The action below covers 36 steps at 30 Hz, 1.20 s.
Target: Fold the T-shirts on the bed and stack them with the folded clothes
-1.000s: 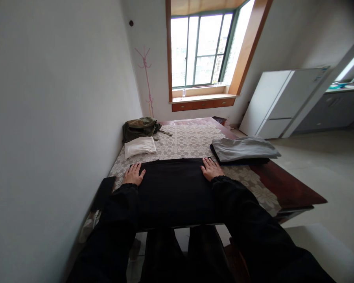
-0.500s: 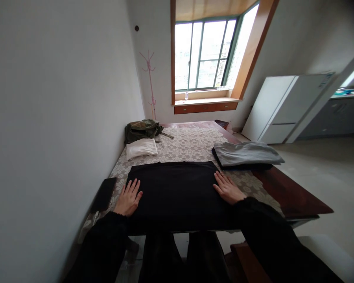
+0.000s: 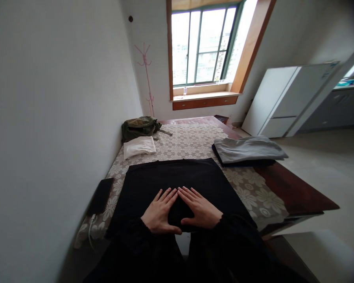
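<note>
A black cloth [image 3: 177,173] lies spread flat across the near part of the table, which has a patterned tablecloth [image 3: 188,139]. My left hand [image 3: 162,212] rests palm down on the cloth near its front edge, fingers spread. Beside it, my right hand [image 3: 199,210] also lies flat on the cloth with its fingers spread. The fingertips of both hands nearly meet in the middle, and the thumbs point toward each other. Neither hand grips anything.
Grey folded clothing [image 3: 249,149] lies on dark cloth at the right. At the left are a white folded cloth [image 3: 139,147], a green bag [image 3: 140,127] and a black device [image 3: 100,195] with a white cable. A wall borders the left side.
Both hands have moved inward from the cloth's left and right sides to its middle, and nearer to my body. The view has shifted slightly.
</note>
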Motion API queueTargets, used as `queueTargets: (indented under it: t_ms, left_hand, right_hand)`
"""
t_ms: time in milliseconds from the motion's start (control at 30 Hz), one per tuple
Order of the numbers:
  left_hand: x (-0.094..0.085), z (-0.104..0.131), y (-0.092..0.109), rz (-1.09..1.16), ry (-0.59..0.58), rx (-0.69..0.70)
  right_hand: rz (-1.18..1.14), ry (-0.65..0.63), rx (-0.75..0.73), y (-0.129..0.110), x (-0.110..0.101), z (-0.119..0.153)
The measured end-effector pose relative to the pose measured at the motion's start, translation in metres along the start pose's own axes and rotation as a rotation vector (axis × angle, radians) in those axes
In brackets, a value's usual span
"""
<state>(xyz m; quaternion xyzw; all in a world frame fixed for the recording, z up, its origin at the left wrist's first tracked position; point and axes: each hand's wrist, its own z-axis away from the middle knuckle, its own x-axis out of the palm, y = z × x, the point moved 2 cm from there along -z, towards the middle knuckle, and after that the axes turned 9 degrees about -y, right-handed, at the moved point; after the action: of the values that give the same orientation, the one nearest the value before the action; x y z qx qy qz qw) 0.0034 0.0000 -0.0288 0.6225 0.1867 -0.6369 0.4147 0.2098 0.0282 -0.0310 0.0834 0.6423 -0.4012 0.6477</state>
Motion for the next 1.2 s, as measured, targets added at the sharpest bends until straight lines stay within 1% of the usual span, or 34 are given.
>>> queueTargets:
  t_ms: [67, 133, 233, 433, 733, 933, 1067, 1200]
  left_hand:
    - [-0.002, -0.002, -0.006, -0.009, 0.017, 0.006]
    - [0.0, -0.003, -0.007, -0.016, 0.035, 0.012]
    - [0.002, -0.006, -0.005, -0.02, 0.042, 0.015]
    - [0.004, -0.01, -0.007, -0.043, 0.083, 0.035]
    - [0.007, -0.008, -0.007, -0.091, 0.105, 0.032]
    - [0.004, 0.003, -0.014, -0.118, 0.095, 0.026]
    - [0.003, 0.017, -0.026, -0.149, 0.09, 0.0]
    - [0.001, 0.036, -0.039, -0.168, 0.088, -0.039]
  right_hand:
    - [-0.001, -0.003, -0.012, 0.008, -0.001, 0.001]
    - [0.007, 0.014, -0.013, 0.01, 0.002, 0.0]
    - [0.019, 0.027, -0.015, 0.008, 0.005, -0.003]
    - [0.045, 0.0, -0.028, 0.007, 0.004, -0.012]
    - [0.129, 0.064, -0.086, 0.004, 0.008, -0.008]
    - [0.152, 0.116, -0.12, 0.016, 0.006, 0.008]
    - [0.182, 0.113, -0.102, 0.03, 0.003, 0.025]
    - [0.221, 0.117, -0.071, 0.047, 0.001, 0.043]
